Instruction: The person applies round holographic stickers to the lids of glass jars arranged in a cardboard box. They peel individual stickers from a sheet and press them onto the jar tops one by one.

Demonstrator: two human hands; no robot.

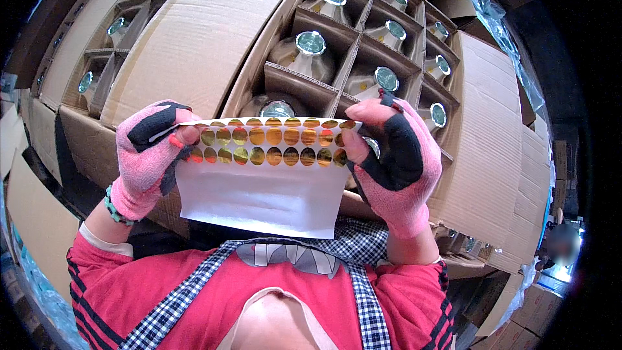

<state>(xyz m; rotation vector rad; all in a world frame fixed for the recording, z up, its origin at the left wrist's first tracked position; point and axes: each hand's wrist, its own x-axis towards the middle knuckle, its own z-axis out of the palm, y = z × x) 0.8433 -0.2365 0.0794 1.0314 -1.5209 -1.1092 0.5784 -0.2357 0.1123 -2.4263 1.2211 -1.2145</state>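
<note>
Both my hands wear pink gloves with dark palms and bare fingertips. Between them is a white sticker sheet [265,191] with rows of round, shiny gold stickers along its far part. My left hand [152,149] pinches the sheet's left edge between thumb and fingers. At the far right corner, my right hand [398,162] grips it, thumb on the stickers. The sheet hangs in front of an open cardboard box [343,97] and hides part of its near side. In the box, glass bottles [311,43] with shiny round tops stand in separate cardboard compartments.
On the left, another divided box [97,65] holds similar bottles. Wide cardboard flaps [201,32] lie folded out between the boxes, and another flap [486,136] spreads to the right. Clear plastic wrap [512,45] hangs at the far right. A blurred person [562,245] appears at the right edge.
</note>
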